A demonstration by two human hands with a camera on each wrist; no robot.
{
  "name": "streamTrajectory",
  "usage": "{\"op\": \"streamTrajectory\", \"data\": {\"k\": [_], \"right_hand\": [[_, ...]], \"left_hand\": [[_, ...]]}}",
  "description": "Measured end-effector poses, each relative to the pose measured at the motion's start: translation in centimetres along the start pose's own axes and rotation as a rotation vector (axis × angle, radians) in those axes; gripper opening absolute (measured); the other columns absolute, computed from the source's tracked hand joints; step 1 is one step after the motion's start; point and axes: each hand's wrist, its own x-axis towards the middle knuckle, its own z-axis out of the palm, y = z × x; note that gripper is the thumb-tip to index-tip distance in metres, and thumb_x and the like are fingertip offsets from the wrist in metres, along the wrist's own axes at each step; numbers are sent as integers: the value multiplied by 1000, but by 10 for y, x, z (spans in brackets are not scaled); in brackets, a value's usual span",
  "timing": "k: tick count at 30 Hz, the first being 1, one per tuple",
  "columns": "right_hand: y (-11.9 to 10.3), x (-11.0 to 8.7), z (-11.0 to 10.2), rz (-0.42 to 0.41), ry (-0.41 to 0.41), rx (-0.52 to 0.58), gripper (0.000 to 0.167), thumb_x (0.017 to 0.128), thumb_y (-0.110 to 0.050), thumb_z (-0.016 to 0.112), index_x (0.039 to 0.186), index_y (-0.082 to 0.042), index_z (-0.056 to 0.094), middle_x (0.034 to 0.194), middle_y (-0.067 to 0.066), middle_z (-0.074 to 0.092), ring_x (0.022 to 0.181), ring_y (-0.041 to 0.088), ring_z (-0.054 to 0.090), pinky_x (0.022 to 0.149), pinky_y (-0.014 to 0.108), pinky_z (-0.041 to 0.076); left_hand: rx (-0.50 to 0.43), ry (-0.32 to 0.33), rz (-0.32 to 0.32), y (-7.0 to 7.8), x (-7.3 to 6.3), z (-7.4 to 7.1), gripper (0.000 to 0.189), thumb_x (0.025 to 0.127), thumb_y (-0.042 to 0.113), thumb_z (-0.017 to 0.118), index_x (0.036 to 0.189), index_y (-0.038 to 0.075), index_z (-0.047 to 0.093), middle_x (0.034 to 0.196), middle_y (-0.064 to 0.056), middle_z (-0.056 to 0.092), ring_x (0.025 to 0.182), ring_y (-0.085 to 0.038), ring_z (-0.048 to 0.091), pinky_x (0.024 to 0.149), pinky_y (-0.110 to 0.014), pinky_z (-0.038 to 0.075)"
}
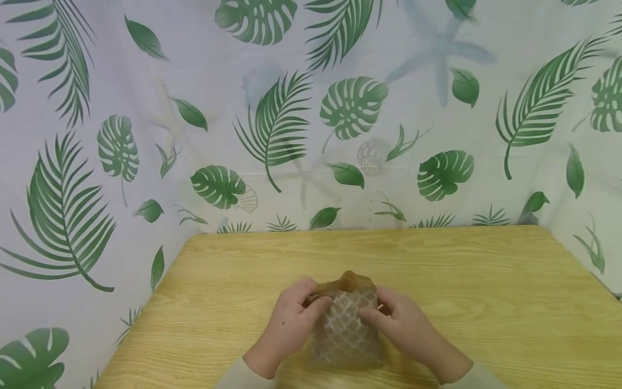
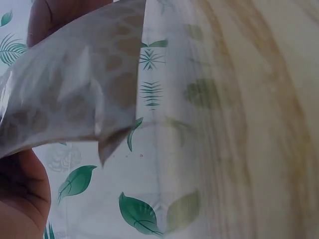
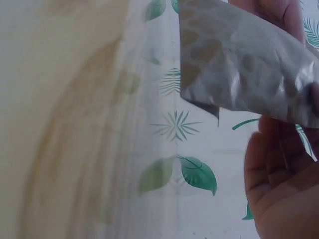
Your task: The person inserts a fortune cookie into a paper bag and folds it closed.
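A small brown paper bag [image 1: 347,335] with a whitish scale-like pattern is held upright close over the table in the head view. My left hand [image 1: 293,313] pinches its upper left edge, thumb across the patterned front and fingers behind. On the opposite side my right hand [image 1: 403,321] grips the upper right edge, its thumb also on the front. Plain brown paper shows at the bag's top, with a rounded orange-brown fold standing up in the middle. Both wrist views show the bag [image 2: 70,94] from close by, creased and shiny, with one corner folded to a point. Its contents are hidden.
The wood-grain table [image 1: 233,270] spreads out on all sides of the hands. Behind it and along both sides hangs a white sheet [image 1: 204,70] printed with green leaves and faint sea shapes. Light sleeves [image 1: 245,375] cover the forearms at the bottom.
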Motion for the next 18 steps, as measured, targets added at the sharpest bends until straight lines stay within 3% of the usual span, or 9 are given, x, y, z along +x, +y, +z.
{"op": "streamTrajectory", "data": {"k": [3,8,9,15,18], "right_hand": [[0,-1,0,-4,45,-7,26,103,-25,62,116,-4,67,98,2,68,86,14,66,73,29,58],[1,-2,1,1,77,38,30,103,-24,61,121,-1,65,108,4,71,95,15,67,79,29,57],[1,-1,1,-1,69,50,31,103,-23,61,124,0,64,109,6,70,95,16,67,79,30,58],[3,2,4,14,-103,194,39,103,-18,60,136,2,51,114,12,68,96,25,70,80,36,59],[3,2,5,37,-179,246,39,103,-18,59,134,3,49,110,13,71,94,29,72,80,38,60]], "left_hand": [[-56,-43,-51,0,0,-1,18,101,32,63,105,15,65,92,2,59,78,-12,54,65,-24,50],[-192,-173,-172,-1,0,2,46,98,39,67,134,12,57,112,1,67,98,-16,67,81,-31,58],[-208,-188,-185,-1,0,3,47,98,39,68,134,11,56,111,0,69,98,-17,69,81,-32,58],[-101,-135,-143,-1,0,2,32,102,30,63,129,13,65,107,2,70,93,-13,67,78,-28,56],[-70,-123,-122,-1,0,2,25,102,27,62,123,15,68,107,4,71,94,-12,66,79,-27,55]]}}
